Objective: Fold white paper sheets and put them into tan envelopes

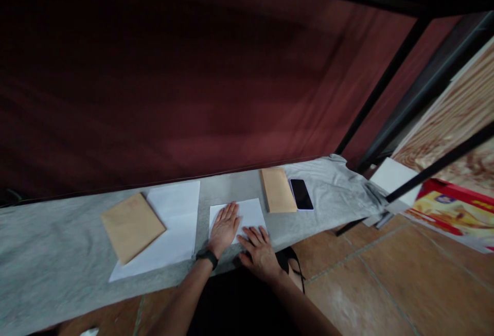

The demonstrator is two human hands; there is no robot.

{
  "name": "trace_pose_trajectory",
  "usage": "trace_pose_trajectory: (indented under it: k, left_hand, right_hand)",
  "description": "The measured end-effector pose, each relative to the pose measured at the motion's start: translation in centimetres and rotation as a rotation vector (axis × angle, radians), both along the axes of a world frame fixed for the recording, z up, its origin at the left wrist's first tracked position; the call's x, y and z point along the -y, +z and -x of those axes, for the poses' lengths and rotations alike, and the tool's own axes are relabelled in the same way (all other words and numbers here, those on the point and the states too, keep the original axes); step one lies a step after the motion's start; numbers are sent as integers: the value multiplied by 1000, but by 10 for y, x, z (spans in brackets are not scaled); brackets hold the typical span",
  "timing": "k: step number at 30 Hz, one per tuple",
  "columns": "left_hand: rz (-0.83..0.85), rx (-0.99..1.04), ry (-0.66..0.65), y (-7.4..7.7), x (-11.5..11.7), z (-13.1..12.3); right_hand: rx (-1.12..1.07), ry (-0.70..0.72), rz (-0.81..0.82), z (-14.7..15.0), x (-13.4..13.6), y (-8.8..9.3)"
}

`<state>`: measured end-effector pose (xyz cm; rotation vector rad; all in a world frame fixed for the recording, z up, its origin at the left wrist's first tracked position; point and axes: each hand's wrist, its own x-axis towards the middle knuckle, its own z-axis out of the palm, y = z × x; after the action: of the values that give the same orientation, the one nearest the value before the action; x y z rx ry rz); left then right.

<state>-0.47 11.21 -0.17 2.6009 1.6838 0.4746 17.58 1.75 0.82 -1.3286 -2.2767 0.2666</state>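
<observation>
Dark red backdrop [231,120] along the back edge of a cloth-covered surface [46,253], with tiled floor [347,284] below. Near the middle of the front edge, small sheet [250,210], white and partly hidden under both hands. Across its left part, left hand [224,228] laid flat, fingers [230,211] straight and slightly apart. Near its front right corner, right hand [262,259], fingers [253,235] loosely spread, tips touching the paper. Toward the surface's left end, large sheet [181,217] partly covered by left packet [133,228], tan. Toward the right end, right packet [278,190], just beside phone [301,194]. Hard to tell whether envelopes or pads. Beyond the right end, white box [397,176], insides out of sight, and red box [455,212], cut off.
</observation>
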Motion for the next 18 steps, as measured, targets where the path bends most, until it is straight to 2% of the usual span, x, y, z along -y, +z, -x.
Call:
trace_pose_trajectory:
  k: [5,14,18]
  left_hand:
    - [-1,3,-11,-4,11,4]
    - [-2,-58,-76,-4,77,28]
    - [-33,-48,-34,-3,92,29]
  right_hand:
    - [5,-4,7,0,-1,1]
    - [19,-1,-10,-1,1,4]
    - [47,-9,-37,-1,6,2]
